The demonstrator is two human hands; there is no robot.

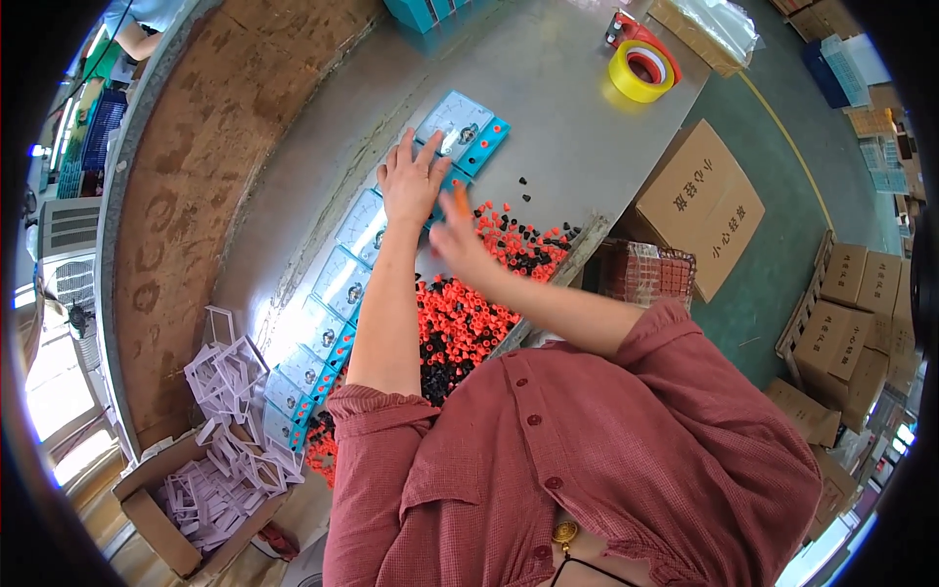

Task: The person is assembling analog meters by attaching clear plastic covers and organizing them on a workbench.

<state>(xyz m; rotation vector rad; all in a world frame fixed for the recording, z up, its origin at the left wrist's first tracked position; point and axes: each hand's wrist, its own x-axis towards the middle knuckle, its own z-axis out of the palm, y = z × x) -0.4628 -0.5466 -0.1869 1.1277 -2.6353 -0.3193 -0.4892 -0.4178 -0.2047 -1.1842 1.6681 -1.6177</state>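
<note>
Resting a spread left hand over clear-faced blue meters, lined up from twelve o'clock to eight on a metal worktop; holding a right hand just beside, by an orange object (too blurred to tell the grip), near loose red and black caps.

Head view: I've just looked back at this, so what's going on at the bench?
A person is working along a slanting row of blue, clear-fronted units on the metal table. The left hand lies over the row near its upper end, fingers spread. The right hand, blurred, is close beside it with an orange object at its fingers; the grip is unclear. Loose red and black pieces are heaped alongside, and a yellow tape roll is farther off.
</note>
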